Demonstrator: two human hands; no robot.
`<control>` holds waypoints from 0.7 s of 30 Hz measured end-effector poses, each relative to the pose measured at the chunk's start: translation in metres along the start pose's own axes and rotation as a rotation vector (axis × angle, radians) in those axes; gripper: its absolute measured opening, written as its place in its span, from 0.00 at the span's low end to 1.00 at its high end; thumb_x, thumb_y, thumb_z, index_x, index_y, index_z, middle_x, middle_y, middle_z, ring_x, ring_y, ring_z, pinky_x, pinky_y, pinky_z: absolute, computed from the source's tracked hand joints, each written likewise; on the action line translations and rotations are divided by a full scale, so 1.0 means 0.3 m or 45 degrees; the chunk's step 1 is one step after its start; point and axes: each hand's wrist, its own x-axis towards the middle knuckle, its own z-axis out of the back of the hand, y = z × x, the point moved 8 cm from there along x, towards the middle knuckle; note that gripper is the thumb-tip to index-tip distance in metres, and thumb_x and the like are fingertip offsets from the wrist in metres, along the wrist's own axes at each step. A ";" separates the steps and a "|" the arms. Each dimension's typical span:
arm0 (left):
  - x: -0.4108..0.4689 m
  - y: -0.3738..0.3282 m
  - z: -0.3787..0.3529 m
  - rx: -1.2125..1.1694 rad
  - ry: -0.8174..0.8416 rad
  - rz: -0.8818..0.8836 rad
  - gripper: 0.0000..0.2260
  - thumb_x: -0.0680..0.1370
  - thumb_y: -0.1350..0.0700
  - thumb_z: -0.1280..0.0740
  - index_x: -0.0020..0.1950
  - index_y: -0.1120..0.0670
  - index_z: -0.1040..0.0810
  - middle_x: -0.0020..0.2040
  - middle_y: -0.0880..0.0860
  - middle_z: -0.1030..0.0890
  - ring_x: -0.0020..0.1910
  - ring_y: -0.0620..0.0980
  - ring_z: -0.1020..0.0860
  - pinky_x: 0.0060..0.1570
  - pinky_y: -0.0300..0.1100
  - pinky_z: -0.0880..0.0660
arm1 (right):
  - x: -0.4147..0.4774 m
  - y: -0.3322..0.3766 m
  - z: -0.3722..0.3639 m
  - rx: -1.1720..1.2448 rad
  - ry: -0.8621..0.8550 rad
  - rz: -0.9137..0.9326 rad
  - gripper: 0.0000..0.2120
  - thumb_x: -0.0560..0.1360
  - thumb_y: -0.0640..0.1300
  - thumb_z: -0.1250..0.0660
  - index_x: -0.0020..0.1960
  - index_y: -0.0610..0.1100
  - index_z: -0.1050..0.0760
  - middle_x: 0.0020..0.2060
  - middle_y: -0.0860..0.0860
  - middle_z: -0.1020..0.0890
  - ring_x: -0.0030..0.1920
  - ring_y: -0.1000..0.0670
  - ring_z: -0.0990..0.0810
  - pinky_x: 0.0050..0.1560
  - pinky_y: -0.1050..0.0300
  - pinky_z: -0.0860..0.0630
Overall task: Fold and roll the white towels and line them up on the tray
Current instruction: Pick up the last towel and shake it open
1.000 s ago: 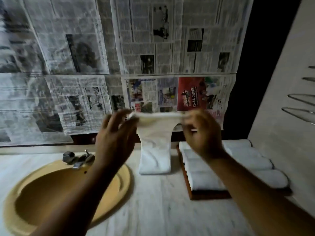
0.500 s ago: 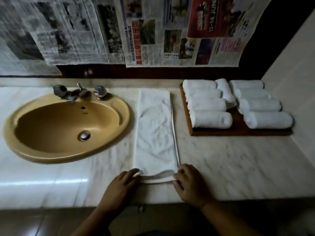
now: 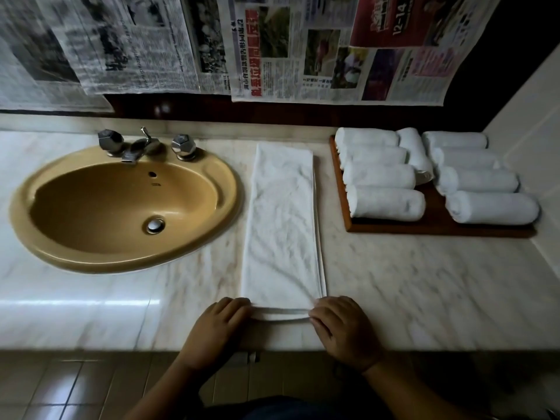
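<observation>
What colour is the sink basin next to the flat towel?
The sink basin is mustard yellow-brown, with a chrome drain; it shows best in the head view.

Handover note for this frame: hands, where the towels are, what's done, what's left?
Left hand and right hand each grip a near corner of the folded towel. It lies flat as a long strip on the counter, between sink and tray.
Done: nine rolled towels on the tray, one lying crosswise between two columns of four.
Left: roll this strip from the near end, set it on the tray.
</observation>
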 end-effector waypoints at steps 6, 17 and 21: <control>-0.011 -0.004 0.006 -0.033 -0.040 0.045 0.23 0.74 0.47 0.37 0.67 0.53 0.29 0.59 0.51 0.21 0.52 0.48 0.24 0.49 0.40 0.25 | -0.020 -0.015 -0.007 -0.029 0.027 -0.077 0.09 0.78 0.46 0.30 0.53 0.43 0.17 0.48 0.49 0.15 0.49 0.50 0.18 0.49 0.52 0.21; 0.047 0.097 0.009 -0.602 -0.247 0.850 0.06 0.75 0.52 0.27 0.46 0.42 0.22 0.40 0.42 0.21 0.39 0.39 0.22 0.37 0.41 0.22 | 0.076 -0.143 -0.059 0.398 0.311 -0.884 0.03 0.74 0.46 0.25 0.44 0.52 0.19 0.40 0.58 0.17 0.39 0.59 0.20 0.42 0.65 0.24; 0.053 0.078 0.013 -0.616 -0.294 0.721 0.07 0.76 0.55 0.27 0.48 0.44 0.21 0.50 0.39 0.25 0.41 0.41 0.23 0.39 0.37 0.24 | 0.076 -0.159 -0.061 0.335 0.221 -0.889 0.10 0.70 0.42 0.22 0.39 0.50 0.22 0.42 0.57 0.25 0.39 0.57 0.23 0.41 0.60 0.22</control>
